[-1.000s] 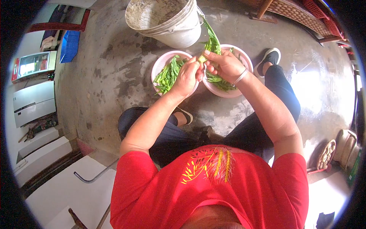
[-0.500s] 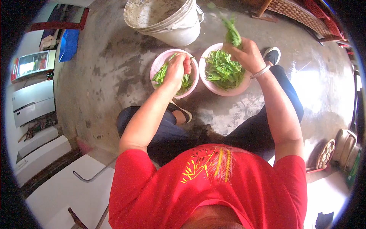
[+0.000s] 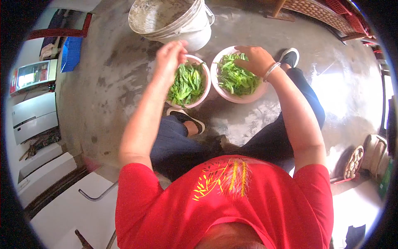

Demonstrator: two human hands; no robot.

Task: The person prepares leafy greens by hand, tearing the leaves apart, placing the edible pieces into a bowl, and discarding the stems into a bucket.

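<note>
Greens (image 3: 187, 86) lie in the left basin (image 3: 207, 81) and also fill much of the right basin (image 3: 238, 98), so the work is judged partway, with neither load cleared; which portion is finished cannot be told. The right hand (image 3: 253, 59) is over the right basin's greens, grip released, thumb apart from fingers. The left hand (image 3: 171, 54), blurred, is between bucket (image 3: 195, 37) and left basin, fingers curled; whether it grasps anything cannot be told.
</note>
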